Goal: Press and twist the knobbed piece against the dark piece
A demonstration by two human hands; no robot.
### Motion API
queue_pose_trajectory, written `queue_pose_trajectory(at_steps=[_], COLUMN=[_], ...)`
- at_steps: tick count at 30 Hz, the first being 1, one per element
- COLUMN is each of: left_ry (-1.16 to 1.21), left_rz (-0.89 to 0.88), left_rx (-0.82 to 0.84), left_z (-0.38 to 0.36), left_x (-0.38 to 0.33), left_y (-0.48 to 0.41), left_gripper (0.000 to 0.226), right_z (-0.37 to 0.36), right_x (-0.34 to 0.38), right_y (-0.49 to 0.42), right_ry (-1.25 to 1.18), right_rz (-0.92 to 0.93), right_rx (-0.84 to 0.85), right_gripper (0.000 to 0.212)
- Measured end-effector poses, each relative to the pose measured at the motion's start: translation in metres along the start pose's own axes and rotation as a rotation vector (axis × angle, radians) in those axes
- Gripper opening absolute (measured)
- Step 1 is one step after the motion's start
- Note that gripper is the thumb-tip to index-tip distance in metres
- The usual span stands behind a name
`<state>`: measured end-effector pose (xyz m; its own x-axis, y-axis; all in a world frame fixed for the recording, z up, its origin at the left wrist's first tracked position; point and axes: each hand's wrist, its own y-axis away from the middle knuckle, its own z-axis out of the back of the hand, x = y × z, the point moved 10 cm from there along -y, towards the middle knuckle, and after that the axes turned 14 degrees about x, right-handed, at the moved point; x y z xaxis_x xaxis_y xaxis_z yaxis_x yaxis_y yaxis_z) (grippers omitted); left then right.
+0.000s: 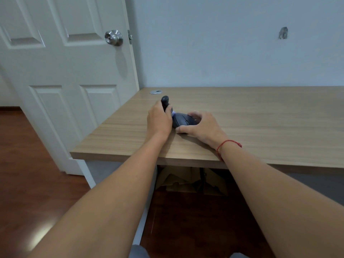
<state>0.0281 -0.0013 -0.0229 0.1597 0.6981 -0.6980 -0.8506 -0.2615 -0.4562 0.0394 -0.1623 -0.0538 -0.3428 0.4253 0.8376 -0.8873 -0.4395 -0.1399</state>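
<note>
Mostly hidden under both hands: dark rounded plastic object on light wooden desk. Left hand grip closed around upright black cylindrical handle; right hand grip curled over dark object.

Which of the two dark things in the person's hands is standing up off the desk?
The slim dark handle gripped by the left hand points upward. The flatter dark mouse-like object under the right hand lies on the desk.
</note>
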Motion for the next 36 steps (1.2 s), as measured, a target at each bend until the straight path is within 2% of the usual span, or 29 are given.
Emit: queue_pose_trajectory(at_steps=[4, 6, 8, 14, 18, 21, 26, 32, 36], left_ry=[0.104, 0.131, 0.079, 0.026, 0.195, 0.138, -0.022, 0.234, 0.154], left_rz=[-0.114, -0.165, -0.142, 0.031, -0.083, -0.089, 0.071, -0.07, 0.003], left_rx=[-0.042, -0.002, 0.028, -0.021, -0.034, 0.0, -0.013, -0.064, -0.014], left_z=[0.006, 0.002, -0.003, 0.002, 0.007, 0.001, 0.002, 0.009, 0.002], left_x=[-0.017, -0.023, -0.02, 0.004, -0.01, -0.015, 0.008, -0.009, 0.003], left_y=[0.006, 0.007, 0.004, -0.002, 0.005, 0.006, 0.0, 0.007, 0.002], left_gripper=[0.026, 0.027, 0.03, 0.029, 0.028, 0.027, 0.027, 0.029, 0.025], right_z=[0.001, 0.001, 0.001, 0.001, 0.001, 0.003, 0.003, 0.007, 0.007], right_x=[-0.003, -0.002, -0.001, 0.003, 0.005, 0.01, 0.011, 0.008, 0.01], right_y=[-0.001, -0.001, -0.001, 0.001, 0.004, 0.007, 0.008, 0.008, 0.009], right_ry=[-0.028, -0.03, -0.03, 0.014, 0.027, 0.032, 0.048, 0.031, 0.04], right_rz=[-0.002, -0.001, 0.009, 0.01, 0.0, 0.01, 0.009, 0.003, 0.016], right_rx=[-0.005, -0.006, -0.005, -0.013, -0.027, -0.046, -0.043, -0.069, -0.076], right_gripper=[0.082, 0.078, 0.075, 0.082, 0.07, 0.057, 0.062, 0.054, 0.057])
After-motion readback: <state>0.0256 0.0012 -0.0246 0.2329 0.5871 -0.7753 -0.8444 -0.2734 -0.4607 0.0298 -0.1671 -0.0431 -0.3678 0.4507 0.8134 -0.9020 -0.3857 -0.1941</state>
